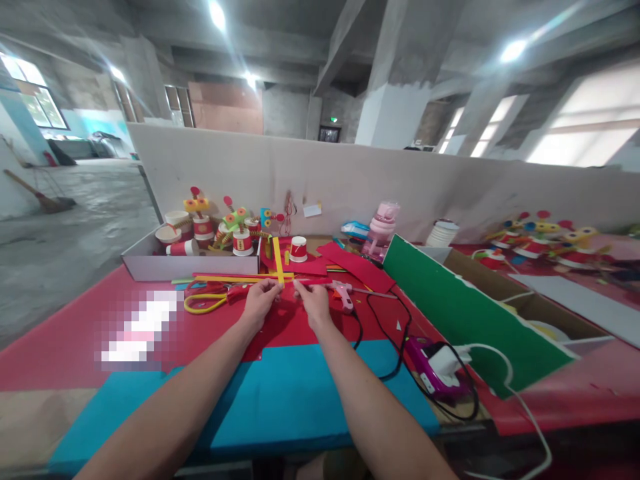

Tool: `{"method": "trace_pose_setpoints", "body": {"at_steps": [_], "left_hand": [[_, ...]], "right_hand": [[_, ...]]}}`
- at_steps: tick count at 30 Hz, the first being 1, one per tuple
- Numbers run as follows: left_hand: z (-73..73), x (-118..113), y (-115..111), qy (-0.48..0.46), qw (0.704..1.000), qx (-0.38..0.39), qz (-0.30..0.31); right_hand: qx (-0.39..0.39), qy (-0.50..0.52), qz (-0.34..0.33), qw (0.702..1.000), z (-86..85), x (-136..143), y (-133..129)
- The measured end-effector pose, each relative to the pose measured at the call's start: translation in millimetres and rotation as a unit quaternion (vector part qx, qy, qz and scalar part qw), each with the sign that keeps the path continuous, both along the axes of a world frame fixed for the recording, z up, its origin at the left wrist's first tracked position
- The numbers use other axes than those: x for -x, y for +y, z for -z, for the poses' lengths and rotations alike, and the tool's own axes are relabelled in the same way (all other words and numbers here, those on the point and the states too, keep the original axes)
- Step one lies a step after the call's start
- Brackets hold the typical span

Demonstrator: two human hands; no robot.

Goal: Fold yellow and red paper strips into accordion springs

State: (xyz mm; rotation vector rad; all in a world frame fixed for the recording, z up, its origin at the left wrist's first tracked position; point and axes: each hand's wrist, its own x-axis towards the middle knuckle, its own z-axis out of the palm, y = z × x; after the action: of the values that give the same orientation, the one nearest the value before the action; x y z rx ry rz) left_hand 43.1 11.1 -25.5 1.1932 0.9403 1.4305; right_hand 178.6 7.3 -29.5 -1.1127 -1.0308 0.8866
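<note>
Landmark: pink glue gun [343, 297]. Left hand [261, 300] and right hand [315, 303] both left of it, thumbs and fingers drawn together, right one nearer; whether either really pinches something, cannot tell (too small). Yellow strips [278, 257] left of the gun, crossing, near end at the left fingertips. Progress, my judgement: partway; strips look flat, not made up. Cup figures [242, 241] in white box [195, 268], far left of gun, look built; paper cup [299, 249], beyond gun and leftward, looks unadorned
</note>
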Motion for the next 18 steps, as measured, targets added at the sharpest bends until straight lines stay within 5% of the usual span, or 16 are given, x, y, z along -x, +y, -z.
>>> {"method": "trace_pose_setpoints", "body": {"at_steps": [12, 18], "left_hand": [[-2.2, 2, 1, -0.04, 0.999, -0.009, -0.013], [-1.9, 1, 0, -0.076, 0.997, 0.007, 0.027]], "right_hand": [[-0.06, 0.17, 0.15, 0.972, -10.6, -41, 16], [0.028, 0.192, -0.159, 0.968, -7.6, -10, 1]]}}
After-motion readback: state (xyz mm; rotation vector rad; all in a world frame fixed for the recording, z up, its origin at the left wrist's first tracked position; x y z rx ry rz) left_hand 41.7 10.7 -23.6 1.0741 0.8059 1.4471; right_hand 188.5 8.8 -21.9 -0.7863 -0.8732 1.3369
